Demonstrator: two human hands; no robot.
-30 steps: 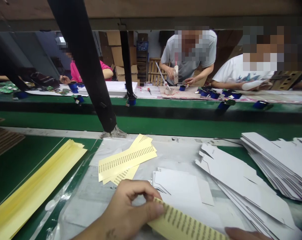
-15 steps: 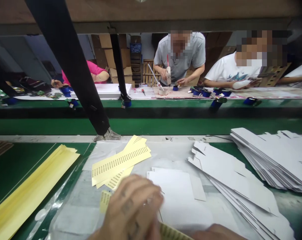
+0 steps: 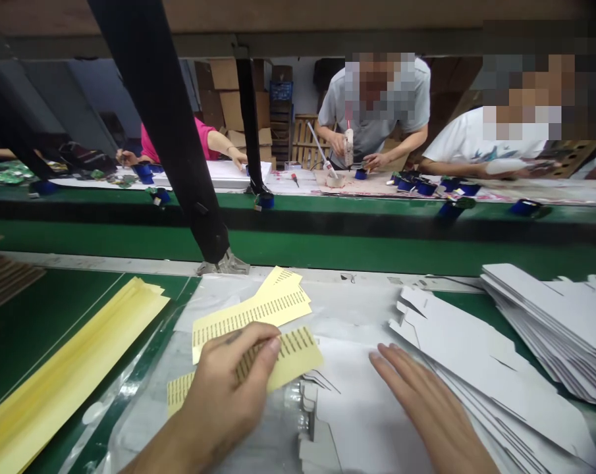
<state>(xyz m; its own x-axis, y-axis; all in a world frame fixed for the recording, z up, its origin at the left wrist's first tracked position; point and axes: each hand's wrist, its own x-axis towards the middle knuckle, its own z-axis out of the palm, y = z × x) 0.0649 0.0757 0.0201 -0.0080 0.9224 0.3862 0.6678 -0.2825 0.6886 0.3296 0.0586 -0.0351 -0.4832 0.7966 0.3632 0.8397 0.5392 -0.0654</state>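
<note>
My left hand (image 3: pixel 238 382) pinches a yellow label sheet (image 3: pixel 298 355) printed with rows of small dark text; part of the sheet shows on the far side of my wrist. My right hand (image 3: pixel 421 395) lies with its fingers stretched out on a flat white carton blank (image 3: pixel 361 421). The blank's notched flaps point left, towards my left hand. Behind my left hand, other yellow label strips (image 3: pixel 258 309) overlap on the plastic-covered surface. To the right of my right hand, several white carton blanks (image 3: pixel 475 349) lie fanned out.
A long stack of yellow sheets (image 3: pixel 75 375) lies at the left. Another pile of white blanks (image 3: pixel 554 322) is at the right. A black post (image 3: pixel 179 151) rises beyond the work surface. Across the green conveyor (image 3: pixel 327 240), people work with blue round parts (image 3: pixel 411 183).
My left hand has moved left and the label sheet in it now shows clearly. My right hand has come up from the bottom edge onto a white blank. The view has shifted slightly.
</note>
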